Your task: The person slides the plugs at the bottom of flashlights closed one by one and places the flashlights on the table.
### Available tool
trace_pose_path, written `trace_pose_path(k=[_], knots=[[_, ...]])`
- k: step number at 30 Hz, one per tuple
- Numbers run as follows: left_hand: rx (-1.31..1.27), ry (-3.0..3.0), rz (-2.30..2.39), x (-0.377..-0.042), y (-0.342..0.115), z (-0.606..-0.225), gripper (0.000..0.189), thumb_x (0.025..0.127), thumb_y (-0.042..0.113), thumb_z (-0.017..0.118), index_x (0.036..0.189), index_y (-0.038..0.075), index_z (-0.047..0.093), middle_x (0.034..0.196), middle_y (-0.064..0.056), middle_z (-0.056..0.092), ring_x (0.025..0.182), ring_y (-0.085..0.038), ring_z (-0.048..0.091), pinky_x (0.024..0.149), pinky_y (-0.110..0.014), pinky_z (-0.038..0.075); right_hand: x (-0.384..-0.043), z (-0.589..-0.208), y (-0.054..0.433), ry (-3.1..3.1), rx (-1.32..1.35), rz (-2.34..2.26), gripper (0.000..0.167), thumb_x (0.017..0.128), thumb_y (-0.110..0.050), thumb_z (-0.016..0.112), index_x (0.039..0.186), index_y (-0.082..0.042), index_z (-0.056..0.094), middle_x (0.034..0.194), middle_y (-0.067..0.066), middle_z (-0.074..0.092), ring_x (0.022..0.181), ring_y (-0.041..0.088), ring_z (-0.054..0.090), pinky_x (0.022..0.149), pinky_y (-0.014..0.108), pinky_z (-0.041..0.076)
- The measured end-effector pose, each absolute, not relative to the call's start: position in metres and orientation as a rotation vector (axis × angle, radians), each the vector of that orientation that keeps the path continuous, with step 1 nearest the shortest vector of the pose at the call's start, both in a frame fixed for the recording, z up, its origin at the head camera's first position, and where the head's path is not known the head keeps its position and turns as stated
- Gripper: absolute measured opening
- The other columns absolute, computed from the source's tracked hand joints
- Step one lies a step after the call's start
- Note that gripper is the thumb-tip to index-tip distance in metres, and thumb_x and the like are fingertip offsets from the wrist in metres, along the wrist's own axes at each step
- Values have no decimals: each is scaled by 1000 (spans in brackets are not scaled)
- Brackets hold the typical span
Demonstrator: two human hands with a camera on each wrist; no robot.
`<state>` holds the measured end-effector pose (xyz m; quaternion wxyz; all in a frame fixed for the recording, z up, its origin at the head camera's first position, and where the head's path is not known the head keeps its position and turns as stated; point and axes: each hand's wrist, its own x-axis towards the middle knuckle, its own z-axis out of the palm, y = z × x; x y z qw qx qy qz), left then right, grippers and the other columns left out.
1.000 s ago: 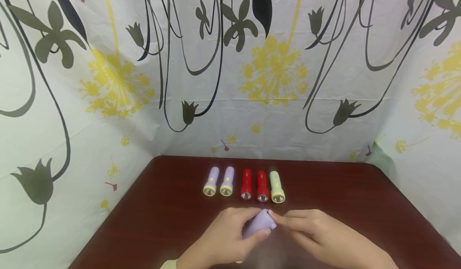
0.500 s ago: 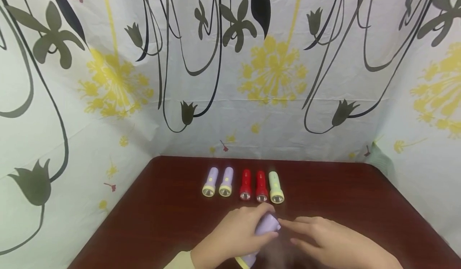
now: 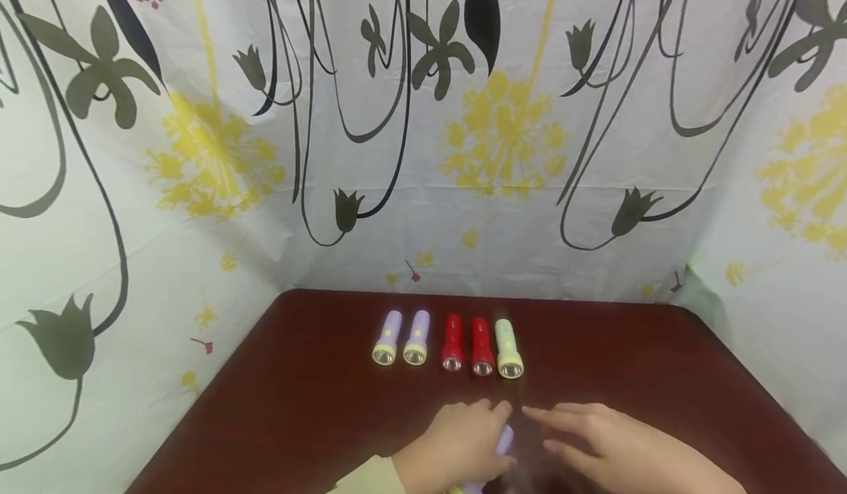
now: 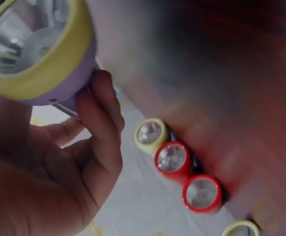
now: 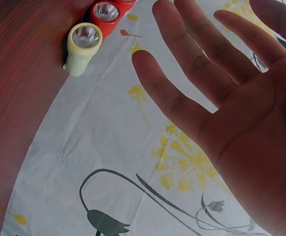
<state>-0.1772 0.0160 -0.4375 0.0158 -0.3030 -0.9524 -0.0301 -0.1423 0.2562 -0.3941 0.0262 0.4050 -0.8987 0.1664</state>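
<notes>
My left hand [image 3: 459, 439] grips a purple flashlight [image 3: 505, 439] with a yellow rim, mostly hidden behind the fingers in the head view. In the left wrist view its yellow-rimmed lens end [image 4: 59, 73] looms large at the upper left, with fingers curled round the body. Just right of it, my right hand [image 3: 605, 439] hovers with its fingers extended, touching nothing. The right wrist view shows that palm [image 5: 261, 128] bare and the fingers spread.
Farther back on the dark red table [image 3: 298, 384] lies a row of flashlights: two purple ones [image 3: 418, 336], two red ones [image 3: 481, 347] and a pale green one [image 3: 507, 347]. Lenses face me. Behind stands a flower-printed white cloth [image 3: 423, 148].
My left hand has moved right and turned over the purple flashlight, which now shows less in the head view. The right hand has drawn its fingers off the flashlight's end.
</notes>
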Motion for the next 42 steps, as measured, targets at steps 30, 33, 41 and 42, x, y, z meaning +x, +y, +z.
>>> trace_pose_path(k=[30, 33, 41, 42], knots=[[-815, -2977, -25, -194, 33, -441, 52, 90, 58, 78, 125, 22, 66, 98, -1, 72, 79, -17, 70, 63, -31, 57, -145, -403, 258, -2860, 1250, 515, 40, 110, -44, 56, 147, -30, 63, 136, -15, 70, 120, 5, 68, 91, 31, 61], [-880, -2970, -38, -186, 26, -432, 37, 90, 49, 81, 111, 22, 68, 85, 1, 70, 69, -15, 67, 59, -30, 53, -145, -403, 258, -2856, 1253, 503, 40, 110, -43, 57, 148, -30, 63, 136, -13, 70, 120, 5, 68, 91, 31, 61], [-996, -2958, -56, -161, 2, -414, 30, 80, 25, 84, 90, 24, 55, 73, 6, 58, 57, -12, 50, 51, -30, 40, -143, -402, 258, -2852, 1254, 497, 41, 110, -45, 56, 148, -31, 62, 138, -12, 70, 122, 4, 67, 92, 31, 61], [-996, -2954, -54, -159, 2, -414, 28, 82, 26, 83, 93, 25, 57, 73, 7, 59, 57, -12, 52, 51, -30, 40, -143, -402, 258, -2863, 1245, 505, 41, 110, -46, 55, 148, -32, 62, 138, -13, 69, 122, 4, 67, 92, 31, 61]])
